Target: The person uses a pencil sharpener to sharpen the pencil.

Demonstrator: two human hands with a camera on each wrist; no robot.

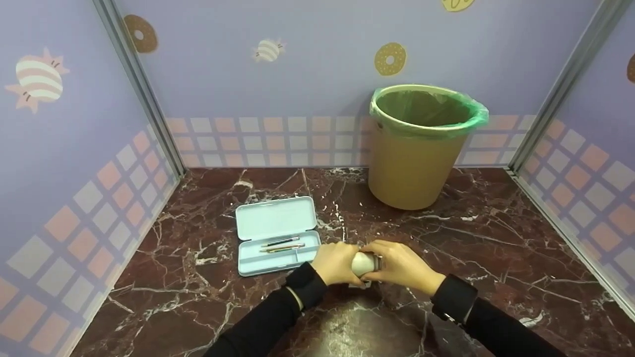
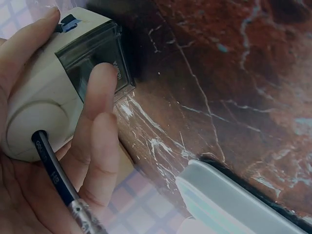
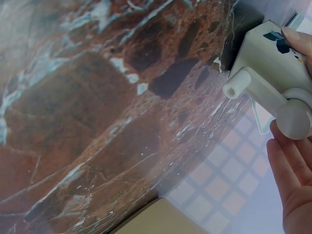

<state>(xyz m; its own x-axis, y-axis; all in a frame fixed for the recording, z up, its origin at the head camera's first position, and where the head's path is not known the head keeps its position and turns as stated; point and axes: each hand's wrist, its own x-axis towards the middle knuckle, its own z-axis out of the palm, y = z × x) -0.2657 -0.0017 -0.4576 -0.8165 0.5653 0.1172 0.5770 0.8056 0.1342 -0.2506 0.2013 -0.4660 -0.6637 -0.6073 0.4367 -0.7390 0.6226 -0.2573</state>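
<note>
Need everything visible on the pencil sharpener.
The pencil sharpener is boxy and off-white, plastic-looking, with a dark see-through panel on one side, a dark print and a pale crank at one end. A dark pencil marked HB sits in the hole at the other end. The left hand grips it, thumb by the print, fingers across the panel. The right hand is at the crank end; its exact contact is unclear. It's right of the pale blue pencil case.

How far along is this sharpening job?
Done: the pencil case lies open, and one pencil is inserted in the sharpener. In hand: the left grip holds the sharpener; the right grip is beside its crank. Remaining, probably: cranking, then withdrawing the pencil, whose tip is hidden inside.
</note>
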